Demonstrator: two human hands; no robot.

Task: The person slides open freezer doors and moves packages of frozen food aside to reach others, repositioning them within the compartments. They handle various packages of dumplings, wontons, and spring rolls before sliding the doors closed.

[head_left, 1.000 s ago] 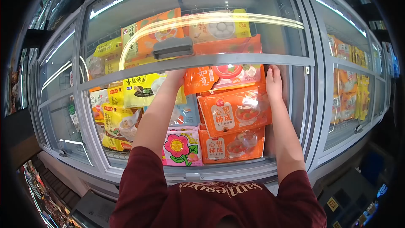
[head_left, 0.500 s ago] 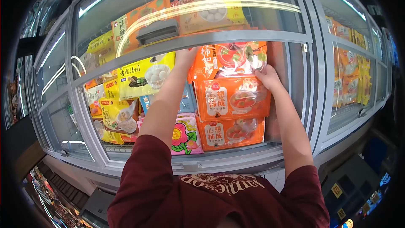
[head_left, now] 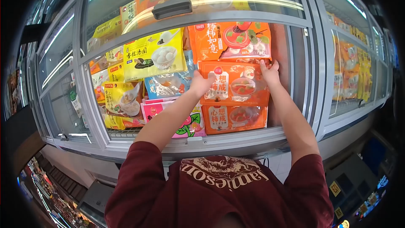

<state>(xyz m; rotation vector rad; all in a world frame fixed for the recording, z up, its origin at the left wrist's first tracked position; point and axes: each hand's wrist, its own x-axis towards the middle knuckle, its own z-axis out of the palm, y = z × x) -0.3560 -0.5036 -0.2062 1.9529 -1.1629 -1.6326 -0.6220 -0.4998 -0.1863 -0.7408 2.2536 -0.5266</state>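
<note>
A middle orange bag (head_left: 236, 85) lies in the freezer between my hands. My left hand (head_left: 202, 83) is at its left edge, thumb over the front and fingers apart. At its upper right corner is my right hand (head_left: 270, 72), thumb and fingers spread. Above lies an orange-red bag (head_left: 230, 42), its top partly behind the door frame, touched by neither hand. A lower orange bag (head_left: 236, 118) sits beneath the middle one. Left of them are a yellow bag (head_left: 156, 55), a blue bag (head_left: 168, 85) and a pink bag (head_left: 154, 109).
The sliding glass door's frame (head_left: 190, 27) crosses above the bags, with a dark handle (head_left: 172, 8) on the glass. More packages (head_left: 122, 97) fill the left side. The freezer's front rim (head_left: 236, 137) runs nearest my body. Another section (head_left: 350, 76) holds bags at the right.
Both hands have come down from the upper orange-red bag to the middle bag's edges. The upper bag now lies free of them. The view has shifted slightly.
</note>
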